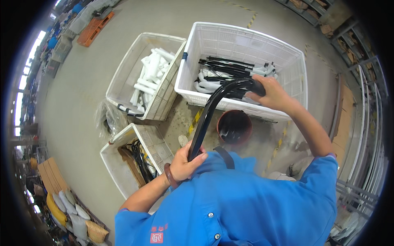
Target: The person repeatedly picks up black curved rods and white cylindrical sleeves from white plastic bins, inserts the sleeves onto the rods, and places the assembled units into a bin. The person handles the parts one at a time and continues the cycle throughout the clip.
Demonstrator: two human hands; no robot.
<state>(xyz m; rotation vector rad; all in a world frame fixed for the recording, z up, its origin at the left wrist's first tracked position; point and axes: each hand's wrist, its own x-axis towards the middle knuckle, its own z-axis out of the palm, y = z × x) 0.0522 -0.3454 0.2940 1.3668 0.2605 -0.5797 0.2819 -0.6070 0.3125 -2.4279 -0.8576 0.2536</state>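
A black bent tube [208, 107] with a glossy surface slants across the space before my chest. My left hand [184, 164], with a brown bracelet at its wrist, is closed round the lower end. At the curved upper end, my right hand [267, 93] grips the tube near the front edge of a large white crate [230, 41]. Inside that crate lie several more black tubes [230, 67], some with white wrapping on their ends. Part of the pile is hidden behind the held tube and my right hand.
A dark red bucket [218, 122] stands on the floor below the tube. To the left, a white crate [123, 67] holds white foam-like sleeves [152, 67]. A smaller white crate [158, 141] contains dark strips. Clear plastic bags [107, 119] lie beside it. Metal racks [357, 45] line the right.
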